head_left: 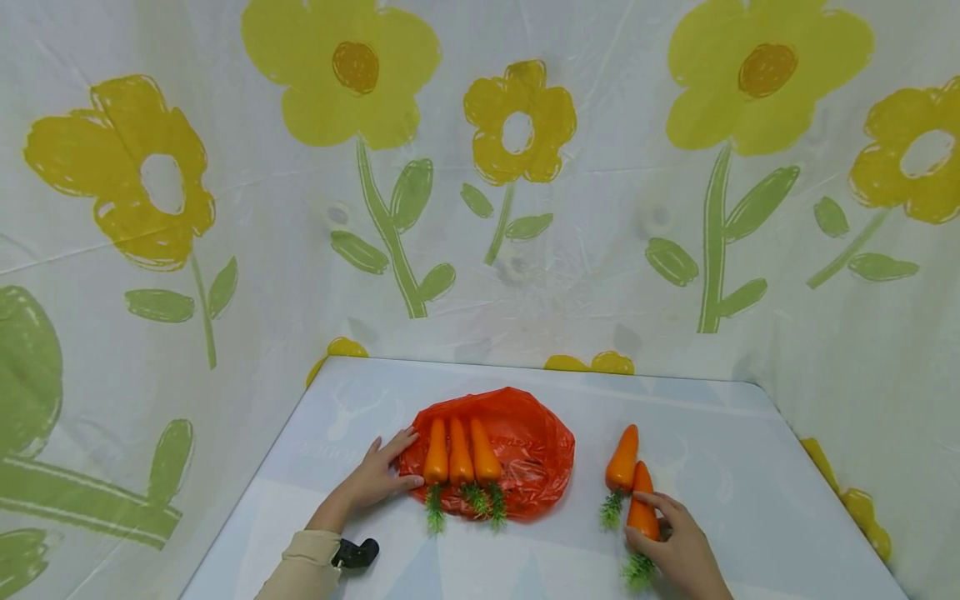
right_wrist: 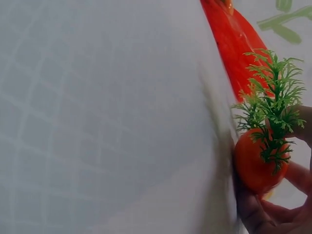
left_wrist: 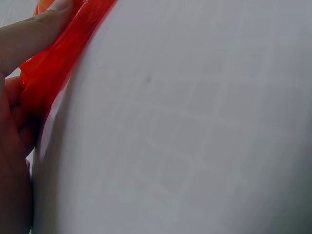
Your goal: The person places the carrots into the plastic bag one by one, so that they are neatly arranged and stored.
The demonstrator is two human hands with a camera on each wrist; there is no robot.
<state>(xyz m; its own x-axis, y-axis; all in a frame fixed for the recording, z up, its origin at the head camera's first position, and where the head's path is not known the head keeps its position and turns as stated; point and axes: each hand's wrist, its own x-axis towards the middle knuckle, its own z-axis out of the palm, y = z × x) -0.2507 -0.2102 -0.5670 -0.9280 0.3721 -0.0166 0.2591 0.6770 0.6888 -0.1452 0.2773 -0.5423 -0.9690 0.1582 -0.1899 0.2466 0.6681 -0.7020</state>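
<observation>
A red plastic bag [head_left: 528, 467] lies spread on the table, with three toy carrots [head_left: 460, 454] side by side on its left half, green tops toward me. My left hand [head_left: 378, 475] is at the bag's left edge; in the left wrist view, red plastic [left_wrist: 58, 63] sits between its thumb and fingers. To the right of the bag, my right hand [head_left: 678, 542] grips a toy carrot [head_left: 643, 512] by its thick end, thumb on the near side. Its leafy top [right_wrist: 275, 97] sticks out beside the fingers. Another toy carrot [head_left: 622, 458] lies just left of it.
The pale table [head_left: 555, 558] has its back edge against a white curtain [head_left: 592, 267] printed with yellow flowers, which also hangs at both sides. A black device [head_left: 356, 553] is strapped at the left wrist.
</observation>
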